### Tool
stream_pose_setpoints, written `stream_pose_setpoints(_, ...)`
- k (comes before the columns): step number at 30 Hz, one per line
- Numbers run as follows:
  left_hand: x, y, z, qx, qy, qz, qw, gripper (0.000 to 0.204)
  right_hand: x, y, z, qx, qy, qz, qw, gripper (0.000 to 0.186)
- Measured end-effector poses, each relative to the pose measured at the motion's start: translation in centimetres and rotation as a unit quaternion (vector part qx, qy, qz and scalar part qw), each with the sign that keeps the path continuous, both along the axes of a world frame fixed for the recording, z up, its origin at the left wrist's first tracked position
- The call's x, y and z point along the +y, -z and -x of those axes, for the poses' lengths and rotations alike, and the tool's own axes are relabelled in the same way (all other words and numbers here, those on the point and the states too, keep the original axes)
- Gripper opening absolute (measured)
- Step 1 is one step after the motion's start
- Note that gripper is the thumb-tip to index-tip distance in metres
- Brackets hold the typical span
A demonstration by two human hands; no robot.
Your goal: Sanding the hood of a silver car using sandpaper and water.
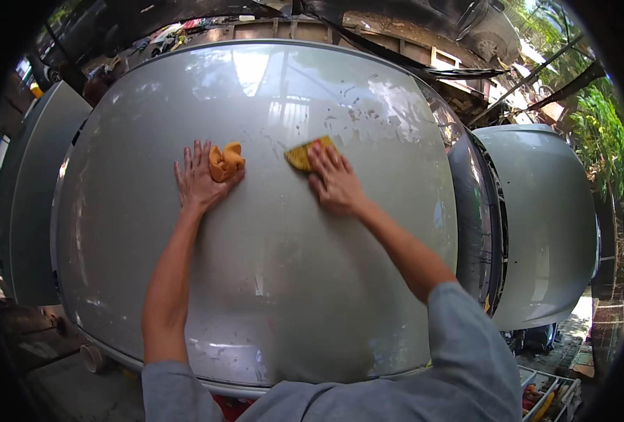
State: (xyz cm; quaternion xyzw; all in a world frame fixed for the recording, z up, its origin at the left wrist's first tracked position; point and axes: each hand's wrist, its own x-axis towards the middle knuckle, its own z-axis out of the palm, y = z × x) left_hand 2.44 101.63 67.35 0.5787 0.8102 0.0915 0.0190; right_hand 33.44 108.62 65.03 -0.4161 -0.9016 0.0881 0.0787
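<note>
Both my arms reach over the silver-grey car roof [256, 309]. My left hand [203, 184] lies on the roof with its fingers spread, and a crumpled orange cloth [226, 160] sits in the crook between thumb and forefinger. Further right, my right hand [336, 184] presses a yellow pad with a dark edge [299, 156] flat against the paint. The fingers cover its right part, so its full shape is hidden. Wet streaks and drops [358, 112] show on the roof beyond the pad.
The windshield [474, 211] and the hood [540, 232] lie to the right, a grey rear panel [37, 190] to the left. Another vehicle [491, 35] stands at the far right. A white metal rack [555, 390] with items is at the lower right. Green plants [600, 133] border the right side.
</note>
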Motion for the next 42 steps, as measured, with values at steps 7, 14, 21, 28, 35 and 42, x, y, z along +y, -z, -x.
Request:
stream_pose_setpoints(7, -0.6, 1.1, 0.6, 0.002, -0.007, 0.012, 1.000, 0.108, -2.3, 1.2, -0.7, -0.047, -0.020, 0.016, 0.999, 0.064)
stream_pose_setpoints(14, 1.0, 0.3, -1.7, -0.008, 0.006, 0.003, 1.000, 0.105, 10.0, -1.1, -2.7, -0.021, 0.054, 0.042, 0.997, 0.064)
stream_pose_setpoints(21, -1.7, 0.0, 1.0, 0.022, -0.031, -0.008, 0.999, 0.102, 0.0, 0.3, -5.1, -0.015, -0.028, 0.074, 0.997, 0.064)
stream_pose_setpoints(28, 1.4, 1.6, -1.4, 0.005, 0.009, 0.018, 1.000, 0.100, 12.6, 0.7, -5.8, -0.008, 0.115, 0.047, 0.992, 0.064)
stream_pose_setpoints(35, -0.6, 0.9, 0.1, 0.024, -0.011, -0.006, 1.000, 0.098, 5.8, 0.3, -9.3, -0.005, -0.014, 0.089, 0.996, 0.064)
stream_pose_setpoints(42, -0.3, 1.6, 0.3, 0.014, 0.002, 0.017, 1.000, 0.098, 6.5, 2.3, -9.1, 0.013, 0.109, 0.087, 0.990, 0.063)
